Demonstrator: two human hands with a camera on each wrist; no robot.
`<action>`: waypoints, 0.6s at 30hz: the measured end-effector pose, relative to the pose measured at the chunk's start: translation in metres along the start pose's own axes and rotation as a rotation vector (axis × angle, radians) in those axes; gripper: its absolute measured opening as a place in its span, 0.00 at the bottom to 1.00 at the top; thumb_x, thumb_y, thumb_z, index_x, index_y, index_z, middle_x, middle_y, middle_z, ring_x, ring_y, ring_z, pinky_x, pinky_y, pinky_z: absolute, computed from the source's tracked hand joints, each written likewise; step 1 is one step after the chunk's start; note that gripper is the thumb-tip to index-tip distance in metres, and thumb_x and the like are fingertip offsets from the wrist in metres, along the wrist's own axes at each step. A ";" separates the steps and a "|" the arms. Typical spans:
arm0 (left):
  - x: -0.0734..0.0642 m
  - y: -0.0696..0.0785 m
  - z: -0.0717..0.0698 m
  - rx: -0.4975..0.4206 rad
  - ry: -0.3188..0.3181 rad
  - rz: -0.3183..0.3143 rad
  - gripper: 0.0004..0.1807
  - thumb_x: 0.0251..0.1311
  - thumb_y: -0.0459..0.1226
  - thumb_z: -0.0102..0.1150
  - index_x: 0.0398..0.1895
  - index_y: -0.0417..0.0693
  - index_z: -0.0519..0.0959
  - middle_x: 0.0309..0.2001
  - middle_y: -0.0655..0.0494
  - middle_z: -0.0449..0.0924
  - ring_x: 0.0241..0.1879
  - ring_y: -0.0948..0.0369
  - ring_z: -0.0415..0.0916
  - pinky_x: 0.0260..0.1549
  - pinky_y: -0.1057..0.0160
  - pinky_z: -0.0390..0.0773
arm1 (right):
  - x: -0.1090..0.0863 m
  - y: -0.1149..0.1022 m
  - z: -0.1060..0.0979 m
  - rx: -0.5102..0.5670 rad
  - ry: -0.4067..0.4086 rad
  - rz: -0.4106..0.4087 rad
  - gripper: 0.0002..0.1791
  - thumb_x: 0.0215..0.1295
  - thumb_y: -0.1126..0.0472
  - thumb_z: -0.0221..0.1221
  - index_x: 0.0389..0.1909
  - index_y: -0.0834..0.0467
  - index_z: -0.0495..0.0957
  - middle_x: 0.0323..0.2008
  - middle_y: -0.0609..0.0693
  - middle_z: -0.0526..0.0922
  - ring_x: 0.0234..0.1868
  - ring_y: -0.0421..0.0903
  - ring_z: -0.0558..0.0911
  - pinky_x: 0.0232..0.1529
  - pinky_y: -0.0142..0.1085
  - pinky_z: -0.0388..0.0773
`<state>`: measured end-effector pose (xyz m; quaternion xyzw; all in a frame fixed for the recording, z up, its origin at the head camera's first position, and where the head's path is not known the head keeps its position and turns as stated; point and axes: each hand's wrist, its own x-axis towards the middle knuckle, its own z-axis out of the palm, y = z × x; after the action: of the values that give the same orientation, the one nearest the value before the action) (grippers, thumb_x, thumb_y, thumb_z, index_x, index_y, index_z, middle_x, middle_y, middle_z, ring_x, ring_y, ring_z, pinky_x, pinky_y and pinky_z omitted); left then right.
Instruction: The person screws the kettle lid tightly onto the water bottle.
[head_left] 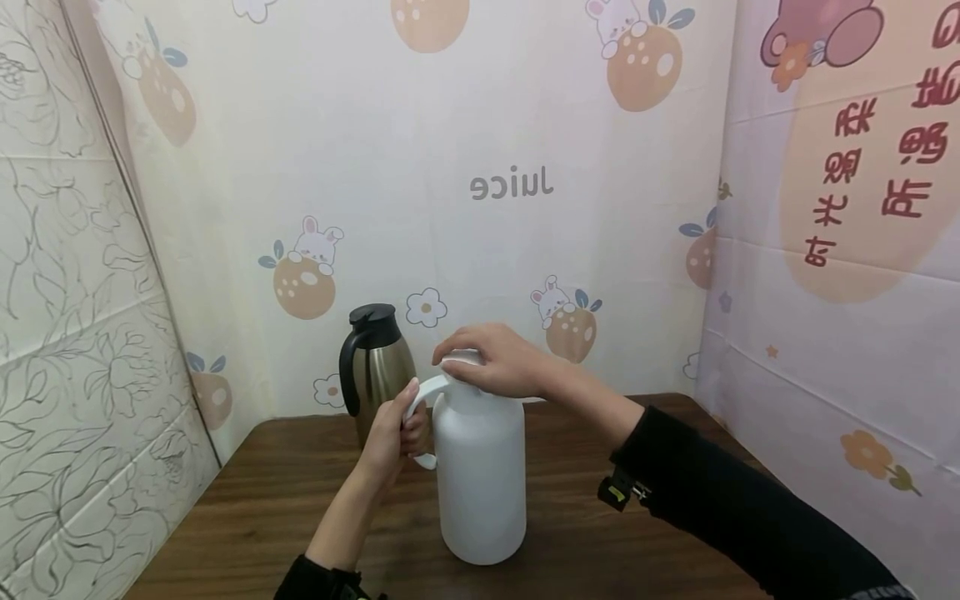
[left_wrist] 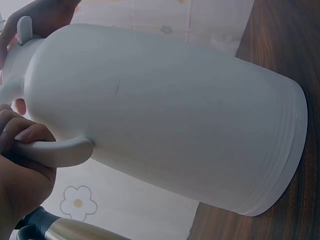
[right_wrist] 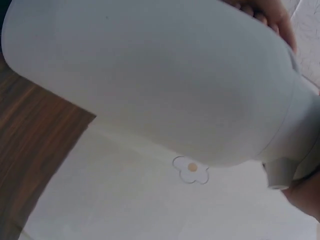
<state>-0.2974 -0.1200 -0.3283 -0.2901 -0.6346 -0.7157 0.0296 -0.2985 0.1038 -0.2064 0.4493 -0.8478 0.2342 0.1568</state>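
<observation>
A white thermos jug (head_left: 482, 475) stands upright on the wooden table in the head view. My left hand (head_left: 390, 433) grips its side handle (head_left: 427, 388), fingers wrapped round it, as the left wrist view also shows. On top, my right hand (head_left: 504, 360) holds the white lid (head_left: 463, 357), with the thumb on the near side and the fingers over the far side. Part of the lid is hidden under that palm. A short spout (right_wrist: 281, 172) juts from the jug's neck in the right wrist view.
Behind the left hand stands a steel vacuum flask (head_left: 390, 371) with a black lid and black handle. The dark wooden table (head_left: 600, 500) ends at a printed cloth backdrop (head_left: 480, 250). Cloth walls also close off the left and right sides.
</observation>
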 end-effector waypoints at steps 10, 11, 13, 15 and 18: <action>0.001 0.001 0.000 -0.003 0.009 -0.002 0.34 0.83 0.56 0.39 0.21 0.40 0.57 0.15 0.61 0.56 0.14 0.64 0.54 0.18 0.67 0.58 | 0.004 -0.026 0.009 -0.195 0.042 0.233 0.18 0.77 0.48 0.50 0.54 0.49 0.84 0.50 0.46 0.84 0.48 0.46 0.80 0.48 0.44 0.78; 0.001 0.001 0.000 -0.002 0.012 -0.003 0.34 0.83 0.56 0.39 0.21 0.41 0.57 0.15 0.61 0.56 0.14 0.64 0.55 0.18 0.67 0.58 | 0.005 -0.028 0.009 -0.205 0.044 0.245 0.18 0.76 0.48 0.50 0.54 0.49 0.84 0.50 0.47 0.84 0.48 0.47 0.80 0.48 0.45 0.78; 0.001 0.001 0.000 -0.002 0.014 -0.004 0.33 0.83 0.56 0.40 0.21 0.44 0.58 0.15 0.61 0.57 0.14 0.64 0.55 0.18 0.67 0.59 | 0.005 -0.029 0.009 -0.209 0.042 0.259 0.19 0.77 0.48 0.50 0.55 0.49 0.84 0.51 0.47 0.84 0.49 0.48 0.80 0.49 0.45 0.78; 0.001 0.000 0.000 -0.002 0.011 -0.005 0.32 0.83 0.56 0.39 0.20 0.46 0.59 0.15 0.61 0.57 0.14 0.64 0.55 0.19 0.67 0.59 | 0.004 -0.029 0.008 -0.196 0.031 0.263 0.19 0.78 0.47 0.50 0.56 0.50 0.84 0.53 0.48 0.84 0.50 0.48 0.81 0.50 0.45 0.78; 0.001 0.000 -0.001 -0.003 0.000 -0.001 0.31 0.83 0.56 0.39 0.21 0.47 0.60 0.15 0.62 0.58 0.15 0.64 0.55 0.19 0.67 0.59 | 0.002 -0.026 0.005 -0.155 0.001 0.246 0.21 0.79 0.45 0.51 0.59 0.50 0.84 0.55 0.48 0.84 0.53 0.47 0.81 0.52 0.45 0.79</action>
<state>-0.2983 -0.1205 -0.3283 -0.2898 -0.6337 -0.7167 0.0285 -0.2785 0.0869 -0.2027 0.3282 -0.9120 0.1857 0.1617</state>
